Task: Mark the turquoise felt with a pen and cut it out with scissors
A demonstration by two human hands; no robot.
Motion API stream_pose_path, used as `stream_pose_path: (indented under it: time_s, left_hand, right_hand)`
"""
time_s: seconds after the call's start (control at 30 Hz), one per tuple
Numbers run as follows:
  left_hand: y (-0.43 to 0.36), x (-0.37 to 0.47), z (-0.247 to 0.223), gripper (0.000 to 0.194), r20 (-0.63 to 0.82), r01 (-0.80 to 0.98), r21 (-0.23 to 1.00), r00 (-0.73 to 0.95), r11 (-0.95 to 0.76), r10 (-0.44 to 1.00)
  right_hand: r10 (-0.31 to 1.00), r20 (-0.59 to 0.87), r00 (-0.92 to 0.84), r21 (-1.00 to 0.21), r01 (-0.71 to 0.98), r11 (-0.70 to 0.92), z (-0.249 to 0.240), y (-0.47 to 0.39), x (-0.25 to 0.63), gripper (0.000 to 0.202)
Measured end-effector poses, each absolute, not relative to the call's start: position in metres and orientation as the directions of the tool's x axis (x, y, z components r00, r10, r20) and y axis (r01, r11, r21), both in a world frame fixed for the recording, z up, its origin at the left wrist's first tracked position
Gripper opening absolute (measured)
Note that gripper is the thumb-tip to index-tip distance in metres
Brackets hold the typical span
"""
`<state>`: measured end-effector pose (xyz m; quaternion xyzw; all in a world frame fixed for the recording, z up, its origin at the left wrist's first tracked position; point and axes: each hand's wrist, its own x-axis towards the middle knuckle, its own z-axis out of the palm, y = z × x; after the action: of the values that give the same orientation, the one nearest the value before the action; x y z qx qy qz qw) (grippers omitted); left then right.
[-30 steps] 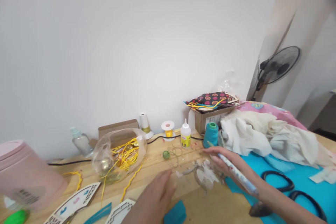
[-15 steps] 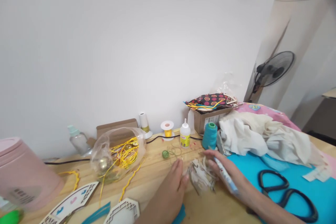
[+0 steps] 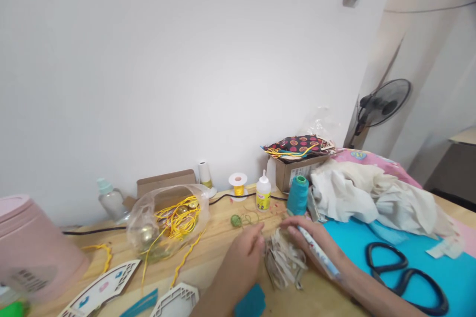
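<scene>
Both hands meet over a small heap of pale paper scraps (image 3: 284, 260) lying on the wooden table (image 3: 223, 237), just in front of the teal thread cone (image 3: 298, 194). The left hand (image 3: 238, 267) lies flat with its fingers extended, its fingertips pressed against the heap's left edge like a wall, so nothing is clamped in its grip. The right hand (image 3: 310, 235) cups the heap from the far right side; its grip is closed around a slim patterned pen (image 3: 320, 256), which lies along the hand and forearm, leaving the fingertips free to touch the scraps. With one hand on each flank, the loose strips are bunched into a single pile rather than spread out. Just to the right lies a teal sheet (image 3: 372, 242) bearing black-handled scissors (image 3: 407, 275). Behind the hands stand a glue bottle (image 3: 263, 195) and a clear bag of yellow cord (image 3: 169, 220), all near at hand.
</scene>
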<state>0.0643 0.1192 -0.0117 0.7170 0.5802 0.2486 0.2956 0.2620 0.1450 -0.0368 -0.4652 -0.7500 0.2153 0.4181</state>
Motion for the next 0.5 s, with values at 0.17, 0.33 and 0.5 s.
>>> stream_pose_path:
  time_s: [0.17, 0.33, 0.5]
  left_hand:
    - [0.112, 0.050, -0.011, 0.045, 0.041, 0.742, 0.656, 0.150, -0.140, 0.988]
    - [0.106, 0.055, -0.020, 0.045, 0.054, 0.793, 0.556, 0.267, -0.251, 0.962]
    - [0.109, 0.055, -0.022, 0.045, 0.063, 0.833, 0.493, 0.251, -0.249, 0.966]
  right_hand:
    - [0.840, 0.475, -0.262, -0.661, 0.524, 0.537, -0.033, 0.145, 0.249, 0.029]
    - [0.767, 0.507, -0.393, -0.585, 0.496, 0.641, -0.047, 0.128, 0.237, 0.024]
    - [0.776, 0.495, -0.392, -0.450, 0.648, 0.614, -0.039, 0.132, 0.268, 0.022]
